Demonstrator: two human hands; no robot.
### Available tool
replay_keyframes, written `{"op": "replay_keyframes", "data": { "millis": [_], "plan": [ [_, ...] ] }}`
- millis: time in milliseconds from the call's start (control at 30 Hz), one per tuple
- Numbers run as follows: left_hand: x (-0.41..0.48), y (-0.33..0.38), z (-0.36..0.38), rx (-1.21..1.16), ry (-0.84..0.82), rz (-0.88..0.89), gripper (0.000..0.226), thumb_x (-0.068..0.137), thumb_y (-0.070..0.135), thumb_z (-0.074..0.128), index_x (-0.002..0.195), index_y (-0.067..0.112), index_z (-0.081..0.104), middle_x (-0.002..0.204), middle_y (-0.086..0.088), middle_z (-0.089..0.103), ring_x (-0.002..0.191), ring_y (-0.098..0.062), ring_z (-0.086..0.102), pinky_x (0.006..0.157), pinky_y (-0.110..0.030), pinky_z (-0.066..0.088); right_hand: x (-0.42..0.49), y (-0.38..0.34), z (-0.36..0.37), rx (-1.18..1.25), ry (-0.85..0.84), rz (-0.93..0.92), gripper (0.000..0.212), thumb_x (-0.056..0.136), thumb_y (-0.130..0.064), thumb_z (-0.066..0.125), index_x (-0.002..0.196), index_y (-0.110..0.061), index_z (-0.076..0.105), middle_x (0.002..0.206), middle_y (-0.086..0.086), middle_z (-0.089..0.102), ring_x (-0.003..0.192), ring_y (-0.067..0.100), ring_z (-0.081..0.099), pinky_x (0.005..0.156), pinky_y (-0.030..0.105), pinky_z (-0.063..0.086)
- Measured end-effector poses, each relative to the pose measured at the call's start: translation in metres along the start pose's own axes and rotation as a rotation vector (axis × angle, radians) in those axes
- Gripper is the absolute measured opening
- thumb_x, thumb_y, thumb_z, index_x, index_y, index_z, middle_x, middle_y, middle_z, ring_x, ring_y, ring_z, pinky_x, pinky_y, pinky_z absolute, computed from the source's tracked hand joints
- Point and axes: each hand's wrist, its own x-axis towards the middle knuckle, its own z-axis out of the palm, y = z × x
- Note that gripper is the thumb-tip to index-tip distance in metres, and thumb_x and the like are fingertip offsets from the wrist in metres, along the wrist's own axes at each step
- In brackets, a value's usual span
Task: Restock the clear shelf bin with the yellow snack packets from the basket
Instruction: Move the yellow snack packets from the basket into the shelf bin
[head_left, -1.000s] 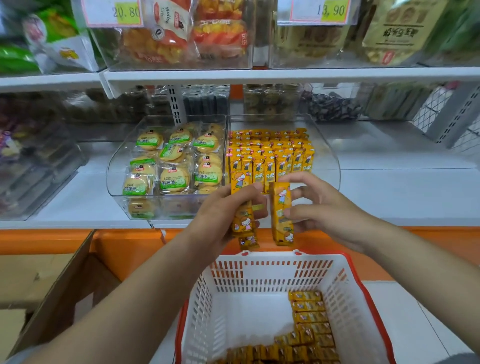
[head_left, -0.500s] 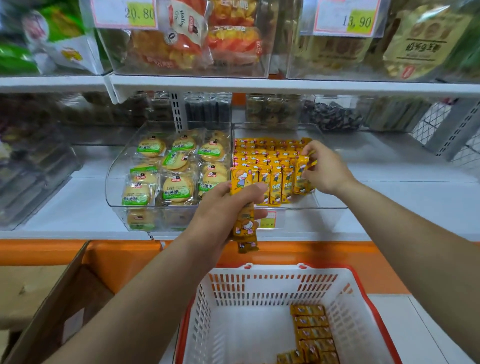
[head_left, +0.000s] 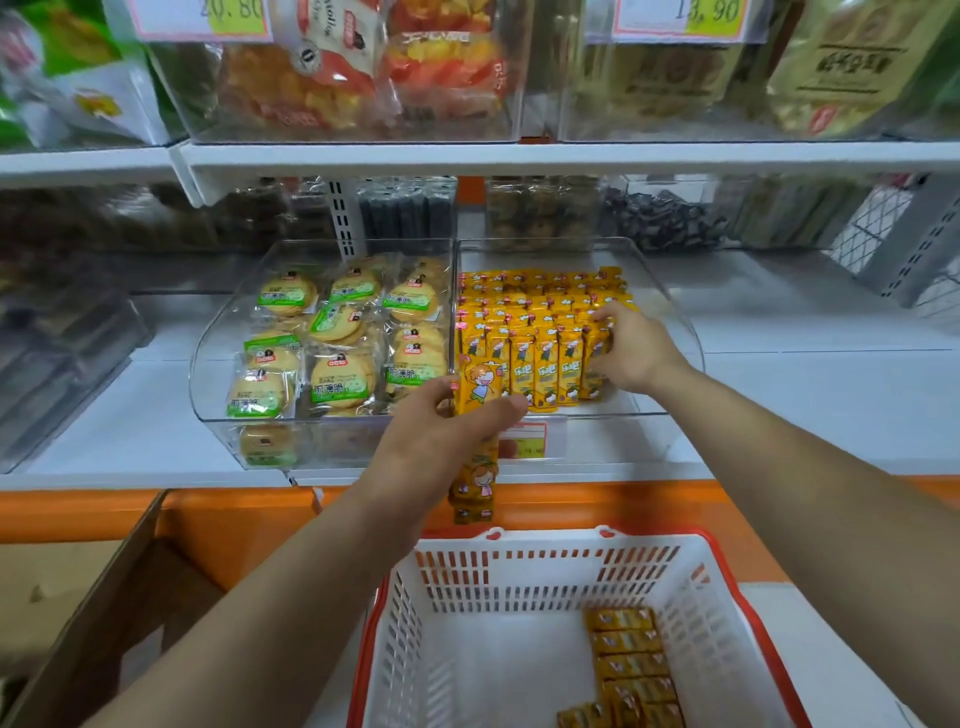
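The clear shelf bin (head_left: 680, 322) on the middle shelf holds several rows of upright yellow snack packets (head_left: 530, 317). My right hand (head_left: 636, 348) reaches into the bin and grips the rightmost packet (head_left: 592, 364) of the front row. In front of the bin's left corner, my left hand (head_left: 441, 431) grips a small stack of yellow packets (head_left: 478, 387), and their lower ends hang below my fingers. Below, the white basket with a red rim (head_left: 467, 649) holds more yellow packets (head_left: 631, 665) along its right side.
A second clear bin (head_left: 218, 332) with green-labelled round cookies (head_left: 332, 364) stands directly left of the target bin. The upper shelf edge (head_left: 519, 156) overhangs both bins. A cardboard box (head_left: 78, 597) sits at the lower left. A price tag (head_left: 530, 441) is on the bin's front.
My right hand carried one packet from in front of my left hand into the bin, to the front row's right end. My left hand stayed in place with its stack.
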Motion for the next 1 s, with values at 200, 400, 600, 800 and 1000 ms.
{"op": "replay_keyframes", "data": {
  "millis": [200,400,600,800,1000],
  "plan": [
    [0.002,-0.004,0.022,0.023,-0.047,-0.019,0.037,0.078,0.034,0.085,0.108,0.02,0.069,0.094,-0.002,0.08,0.082,-0.019,0.078,0.073,-0.037,0.06,-0.08,-0.016,-0.059,0.205,-0.061,-0.143,0.034,0.08,-0.015,0.079,0.11,-0.021,0.065,0.097,0.002,0.066,0.082,0.02,0.068,0.071,0.028,0.053],
    [-0.013,-0.015,0.057,0.124,-0.126,-0.023,0.043,0.07,0.041,0.09,0.104,0.026,0.069,0.084,0.001,0.078,0.075,-0.016,0.077,0.059,-0.026,0.055,-0.159,-0.022,-0.074,0.793,-0.328,-0.097,0.014,0.09,-0.022,0.071,0.104,-0.024,0.072,0.09,0.006,0.074,0.076,0.02,0.073,0.063,0.03,0.057],
    [-0.027,-0.021,0.073,0.214,-0.156,0.042,0.052,0.061,0.047,0.089,0.105,0.03,0.066,0.075,0.009,0.075,0.07,-0.005,0.072,0.06,-0.018,0.051,-0.168,-0.024,-0.06,0.802,-0.407,-0.062,0.022,0.085,-0.035,0.072,0.105,-0.026,0.073,0.089,0.001,0.074,0.075,0.015,0.069,0.063,0.026,0.055],
    [-0.028,-0.017,0.07,0.089,-0.161,-0.052,0.061,0.062,0.049,0.086,0.114,0.023,0.068,0.094,-0.006,0.078,0.08,-0.021,0.075,0.069,-0.032,0.055,-0.162,-0.012,-0.068,1.056,-0.379,0.013,0.019,0.078,-0.029,0.07,0.092,-0.016,0.068,0.082,0.001,0.071,0.071,0.016,0.07,0.068,0.031,0.058],
    [-0.027,-0.01,0.06,0.077,-0.162,-0.034,0.067,0.055,0.048,0.096,0.114,0.027,0.069,0.096,-0.002,0.08,0.086,-0.027,0.078,0.076,-0.037,0.06,-0.156,-0.009,-0.075,1.066,-0.382,0.013,0.045,0.071,-0.021,0.077,0.112,-0.011,0.061,0.095,0.016,0.068,0.082,0.022,0.071,0.068,0.03,0.058]
  ]
}}
